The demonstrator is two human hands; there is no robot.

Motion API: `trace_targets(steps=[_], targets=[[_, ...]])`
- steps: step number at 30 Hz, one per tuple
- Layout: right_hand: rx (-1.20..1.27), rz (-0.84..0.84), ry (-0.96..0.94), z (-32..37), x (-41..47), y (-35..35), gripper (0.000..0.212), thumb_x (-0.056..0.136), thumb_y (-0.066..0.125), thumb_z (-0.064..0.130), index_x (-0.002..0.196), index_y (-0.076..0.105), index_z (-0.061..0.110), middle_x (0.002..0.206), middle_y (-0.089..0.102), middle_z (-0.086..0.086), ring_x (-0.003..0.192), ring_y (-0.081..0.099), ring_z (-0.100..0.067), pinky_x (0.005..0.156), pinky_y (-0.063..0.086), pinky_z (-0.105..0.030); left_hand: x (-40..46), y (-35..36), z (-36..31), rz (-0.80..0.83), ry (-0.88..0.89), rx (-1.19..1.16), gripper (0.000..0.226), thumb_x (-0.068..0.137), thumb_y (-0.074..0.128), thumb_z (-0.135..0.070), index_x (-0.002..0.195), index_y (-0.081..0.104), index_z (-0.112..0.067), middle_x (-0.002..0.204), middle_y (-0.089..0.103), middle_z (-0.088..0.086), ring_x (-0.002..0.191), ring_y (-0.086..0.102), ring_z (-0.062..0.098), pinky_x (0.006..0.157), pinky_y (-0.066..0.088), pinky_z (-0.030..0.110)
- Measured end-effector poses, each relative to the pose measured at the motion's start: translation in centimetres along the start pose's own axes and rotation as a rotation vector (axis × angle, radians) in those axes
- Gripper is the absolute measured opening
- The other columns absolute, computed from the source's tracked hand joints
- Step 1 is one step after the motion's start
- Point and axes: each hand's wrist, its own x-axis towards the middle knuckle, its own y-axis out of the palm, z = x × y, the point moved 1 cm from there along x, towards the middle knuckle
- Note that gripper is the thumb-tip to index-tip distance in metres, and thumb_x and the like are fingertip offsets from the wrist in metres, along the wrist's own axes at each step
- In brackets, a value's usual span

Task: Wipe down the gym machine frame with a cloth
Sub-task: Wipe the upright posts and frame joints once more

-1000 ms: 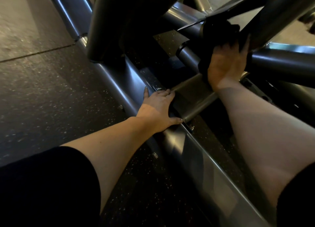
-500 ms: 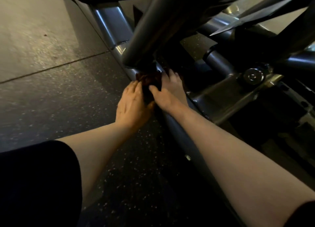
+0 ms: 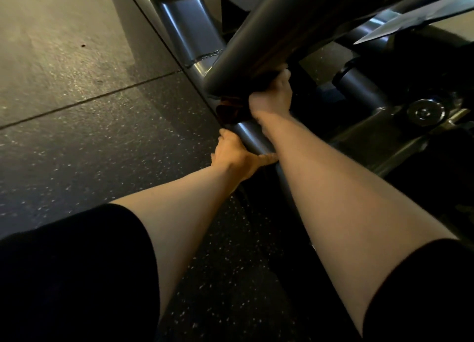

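The dark cloth (image 3: 230, 109) is bunched up on the low frame rail (image 3: 252, 138), right where the big angled tube (image 3: 272, 31) meets it, just left of dead centre. The right hand (image 3: 273, 97) has it, fingers curled in and gripping it under that tube. The left hand (image 3: 237, 156), at 6 o'clock of the cloth, sits on the rail with its thumb laid across the top; its fingers drop over the far side, so can't tell how curled they are. Off at 3 o'clock there's a shiny pivot bolt (image 3: 423, 113). Speckled rubber floor (image 3: 89, 141) runs out to 9 o'clock. No containers anywhere.
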Motion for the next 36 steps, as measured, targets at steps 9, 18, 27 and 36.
trace_targets(steps=[9, 18, 27, 36], targets=[[0.064, -0.021, 0.034, 0.2, -1.6, 0.1, 0.052, 0.084, 0.058, 0.003, 0.132, 0.041, 0.000, 0.133, 0.049, -0.018, 0.124, 0.047, -0.032, 0.095, 0.032, -0.022, -1.2, 0.5, -0.4, -0.058, 0.070, -0.044, 0.117, 0.041, 0.073, -0.046, 0.146, 0.031, -0.017, 0.141, 0.049, 0.009, 0.130, 0.046, 0.032, 0.108, 0.040, 0.048], [0.020, 0.037, 0.027, -1.2, -2.0, -2.8, 0.045, 0.087, 0.058, 0.004, 0.129, 0.041, 0.004, 0.130, 0.053, -0.017, 0.121, 0.053, -0.031, 0.100, 0.040, -0.031, -4.7, 2.0, -1.3, -0.333, 0.301, 0.222, 0.076, 0.081, 0.072, -0.034, 0.143, 0.034, -0.013, 0.139, 0.043, 0.010, 0.123, 0.048, 0.028, 0.098, 0.045, 0.041], [-0.252, -0.351, 0.069, -7.6, -2.0, -12.2, 0.041, 0.091, 0.051, 0.006, 0.131, 0.042, 0.013, 0.131, 0.053, -0.013, 0.115, 0.056, -0.034, 0.092, 0.046, -0.041, -7.4, 8.0, -4.8, 0.070, 0.758, 0.587, 0.086, 0.087, 0.065, -0.045, 0.153, 0.018, -0.014, 0.162, 0.010, 0.005, 0.149, 0.002, 0.018, 0.119, 0.001, 0.034], [-0.276, -0.175, -0.223, -11.1, -6.6, -13.7, 0.008, 0.083, 0.054, 0.011, 0.088, 0.059, 0.015, 0.097, 0.057, -0.001, 0.099, 0.054, -0.024, 0.084, 0.042, -0.031, -7.2, 10.1, -4.4, 0.061, 0.762, 0.609, 0.082, 0.082, 0.068, -0.047, 0.147, 0.032, -0.014, 0.150, 0.036, 0.005, 0.146, 0.018, 0.020, 0.120, -0.005, 0.040]])
